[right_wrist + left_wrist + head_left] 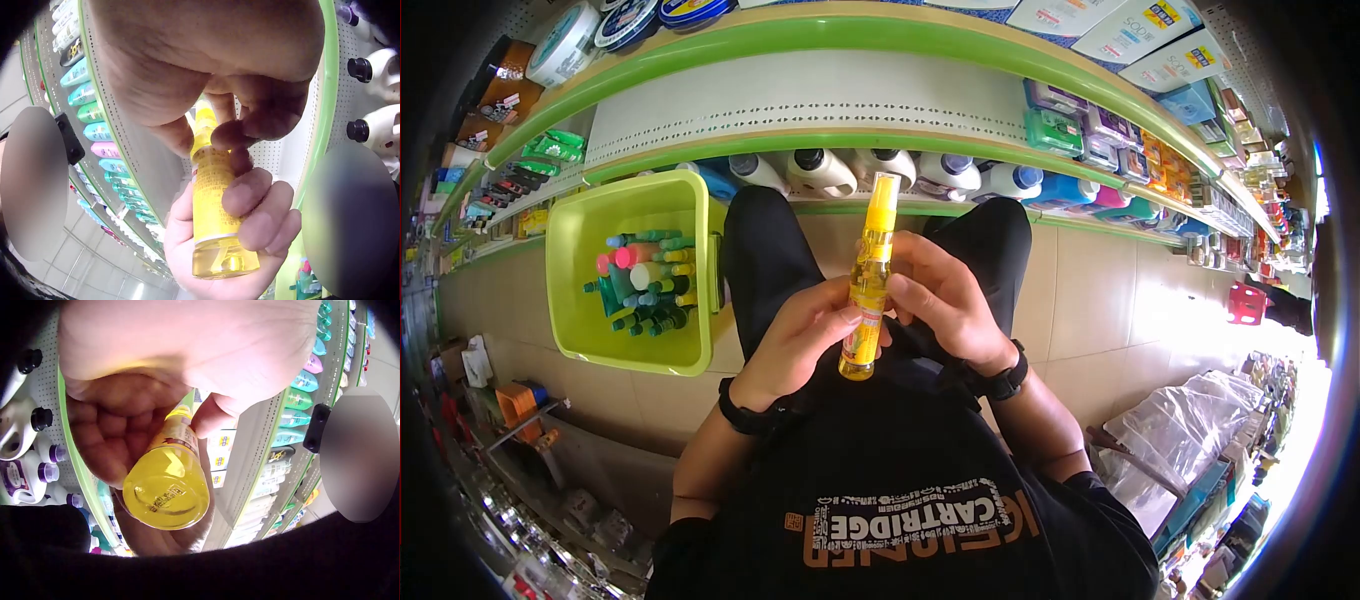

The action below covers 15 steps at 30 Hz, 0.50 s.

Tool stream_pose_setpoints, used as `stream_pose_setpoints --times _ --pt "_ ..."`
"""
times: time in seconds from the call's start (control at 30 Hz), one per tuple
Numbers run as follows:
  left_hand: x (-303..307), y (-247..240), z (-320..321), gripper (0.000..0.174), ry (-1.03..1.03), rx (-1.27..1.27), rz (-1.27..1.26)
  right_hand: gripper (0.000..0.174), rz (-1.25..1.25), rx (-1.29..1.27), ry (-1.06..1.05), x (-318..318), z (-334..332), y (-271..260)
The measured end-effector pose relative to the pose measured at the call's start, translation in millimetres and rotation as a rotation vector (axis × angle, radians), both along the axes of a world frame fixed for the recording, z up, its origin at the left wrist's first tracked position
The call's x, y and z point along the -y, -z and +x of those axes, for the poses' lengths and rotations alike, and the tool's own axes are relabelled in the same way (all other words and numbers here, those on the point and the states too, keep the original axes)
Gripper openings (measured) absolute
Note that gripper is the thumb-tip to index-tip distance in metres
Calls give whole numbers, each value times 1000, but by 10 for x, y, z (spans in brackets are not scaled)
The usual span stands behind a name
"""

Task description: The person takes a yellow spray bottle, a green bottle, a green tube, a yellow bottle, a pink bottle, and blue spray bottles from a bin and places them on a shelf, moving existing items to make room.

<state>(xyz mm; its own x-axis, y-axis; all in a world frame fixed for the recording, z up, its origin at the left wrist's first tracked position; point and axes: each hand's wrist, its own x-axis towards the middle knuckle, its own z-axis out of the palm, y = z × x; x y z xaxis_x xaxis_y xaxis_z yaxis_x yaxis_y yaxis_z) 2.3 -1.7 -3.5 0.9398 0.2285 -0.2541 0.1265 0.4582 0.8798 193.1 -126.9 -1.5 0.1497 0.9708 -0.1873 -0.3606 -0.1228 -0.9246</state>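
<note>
A yellow spray bottle (866,300) with a clear cap over its pump stands nearly upright between both hands, in front of the person's chest. The left hand (805,335) grips its lower body, thumb on the label. The right hand (945,300) pinches the bottle just below the yellow collar. In the left wrist view, the bottle's base (165,490) with embossed marks faces the camera. Yellow liquid shows through the clear bottom. The right wrist view has the printed label (215,194) facing it, with left-hand fingers (269,219) wrapped around the side.
A lime-green bin (565,290) holding several small bottles stands on the floor at the left. Shelves (800,95) curve across the front, with white jugs (820,172) on the lowest level. Boxes fill the upper right. Plastic-wrapped goods (1185,425) lie behind at the right.
</note>
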Motion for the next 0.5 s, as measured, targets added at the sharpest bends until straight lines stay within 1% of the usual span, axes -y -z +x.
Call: stream_pose_setpoints --times 0.07,0.17,0.23,0.3,0.37,0.5 --pt "45 13 33 34 -85 -6 -88 38 10 -41 26 -10 -13 -26" --pt "48 -17 60 33 -139 -2 -104 39 9 -87 50 -5 -10 -6" --pt "35 -41 54 34 -126 -2 -114 39 -6 -92 49 1 -23 3" --pt "22 -24 32 34 -114 -2 -126 40 44 -118 87 -16 -62 2" --pt "12 24 4 25 -72 9 -169 41 43 -105 78 -22 -67 20" --pt "23 -2 -9 26 -78 -1 -148 42 31 -83 67 -32 -76 1"
